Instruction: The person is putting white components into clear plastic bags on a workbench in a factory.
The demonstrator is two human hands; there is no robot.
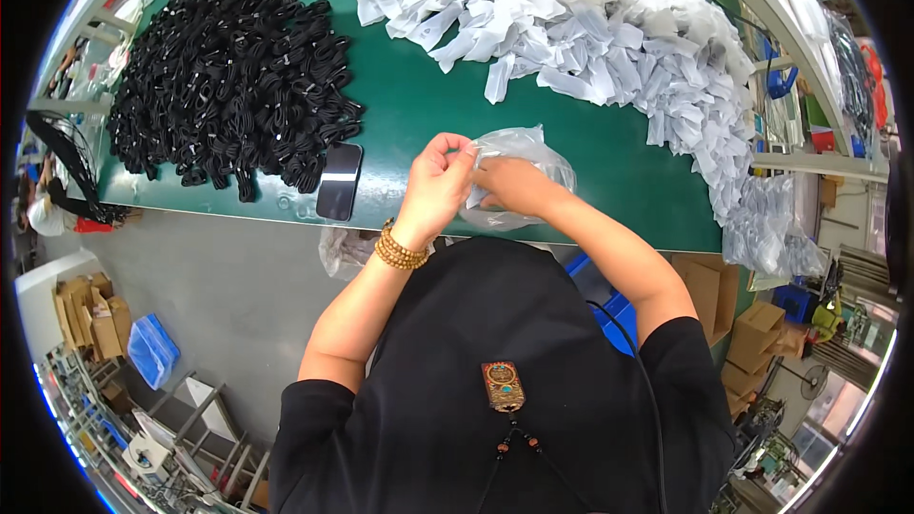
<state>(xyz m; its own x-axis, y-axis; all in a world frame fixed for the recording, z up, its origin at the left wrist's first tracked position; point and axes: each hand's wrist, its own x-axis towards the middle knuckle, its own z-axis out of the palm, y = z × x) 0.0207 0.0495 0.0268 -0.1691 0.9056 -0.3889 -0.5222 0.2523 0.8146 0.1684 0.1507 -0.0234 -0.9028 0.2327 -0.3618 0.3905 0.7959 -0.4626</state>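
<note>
A clear plastic bag [536, 154] lies crumpled near the front edge of the green table, just in front of my body. At its left side, my left hand [440, 185] pinches the bag's edge between thumb and fingers, with a beaded bracelet around the wrist. My right hand [517, 185] rests over the bag from the right, its fingers curled in toward the left hand and gripping the plastic. The fingertips are partly hidden, and whatever the bag may contain cannot be made out.
A large heap of bundled black cables [238, 76] covers the table's left. White plastic-wrapped packets [590, 38] spread across the back and right side. A dark phone [340, 181] lies at the front edge. Cardboard boxes [757, 338] and a blue bin [614, 314] stand below right.
</note>
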